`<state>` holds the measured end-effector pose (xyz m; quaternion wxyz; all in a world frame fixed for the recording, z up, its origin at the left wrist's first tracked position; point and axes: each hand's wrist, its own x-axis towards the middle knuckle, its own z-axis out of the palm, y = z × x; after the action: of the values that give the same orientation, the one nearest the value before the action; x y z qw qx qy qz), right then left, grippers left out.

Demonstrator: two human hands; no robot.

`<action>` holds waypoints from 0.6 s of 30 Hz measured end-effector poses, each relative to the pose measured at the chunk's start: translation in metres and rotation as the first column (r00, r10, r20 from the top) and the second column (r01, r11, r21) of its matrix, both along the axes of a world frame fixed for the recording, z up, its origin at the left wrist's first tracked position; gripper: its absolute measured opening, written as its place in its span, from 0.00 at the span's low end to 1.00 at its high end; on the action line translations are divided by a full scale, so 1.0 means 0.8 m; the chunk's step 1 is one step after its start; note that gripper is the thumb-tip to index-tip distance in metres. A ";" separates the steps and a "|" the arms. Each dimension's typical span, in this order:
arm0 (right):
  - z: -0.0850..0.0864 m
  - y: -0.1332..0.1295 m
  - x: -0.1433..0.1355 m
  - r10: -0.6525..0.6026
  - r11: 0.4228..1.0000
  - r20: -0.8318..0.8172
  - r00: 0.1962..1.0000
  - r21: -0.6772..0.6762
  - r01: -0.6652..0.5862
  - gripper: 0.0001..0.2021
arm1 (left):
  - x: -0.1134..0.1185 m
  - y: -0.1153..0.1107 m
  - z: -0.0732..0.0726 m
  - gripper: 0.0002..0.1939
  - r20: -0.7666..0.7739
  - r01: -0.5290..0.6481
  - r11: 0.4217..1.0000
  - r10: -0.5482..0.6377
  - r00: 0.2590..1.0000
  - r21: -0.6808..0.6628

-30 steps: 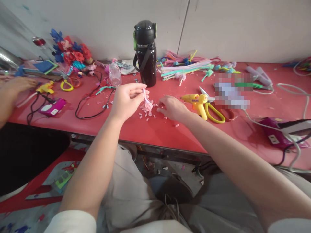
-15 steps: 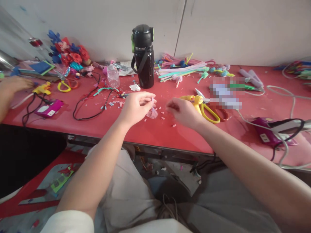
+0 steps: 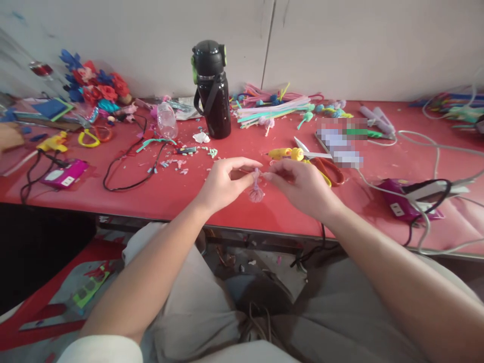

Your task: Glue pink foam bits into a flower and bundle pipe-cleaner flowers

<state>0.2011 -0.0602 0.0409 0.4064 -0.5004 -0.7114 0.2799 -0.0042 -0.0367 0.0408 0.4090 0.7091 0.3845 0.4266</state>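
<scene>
Here, pinches a small pinkish-purple flower [image 3: 256,194] in the left hand [image 3: 223,185], thumb and fingers closed around the thin stem, frilly head hanging downward. Holds it low over the red table [image 3: 181,205], near the front edge and between both hands; cannot tell about contact with the tabletop. Keeps the right hand [image 3: 304,186] just beside the stem, fingers bent and thumb tip close to the fingertips; cannot tell whether grasping the flower too.

Just behind the right hand, a yellow glue gun [image 3: 286,154], nozzle to the left, and next to it scissors [image 3: 329,164] with one red and one yellow handle, partly hidden by the hand. Beyond the left hand, a white scrap [image 3: 201,137] and, farther back, an upright black bottle [image 3: 217,103]. Right of the bottle, along the wall, a bundle of pastel stems [image 3: 274,112]. To the left, a clear plastic bottle [image 3: 167,121] and a looped black cord [image 3: 128,189]. At the far left edge, part of another person's hand [image 3: 9,136], near a second glue gun [image 3: 53,143].
</scene>
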 end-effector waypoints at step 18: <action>0.004 -0.007 -0.004 0.153 0.894 -0.507 0.848 -0.294 -0.337 0.16 | -0.004 0.000 0.002 0.12 0.106 0.107 0.992 -0.101 0.989 -0.059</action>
<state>0.1981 -0.0655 0.0443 0.4246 -0.3880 -0.5839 0.5730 -0.0075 -0.0366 0.0425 0.4729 0.6915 0.3390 0.4280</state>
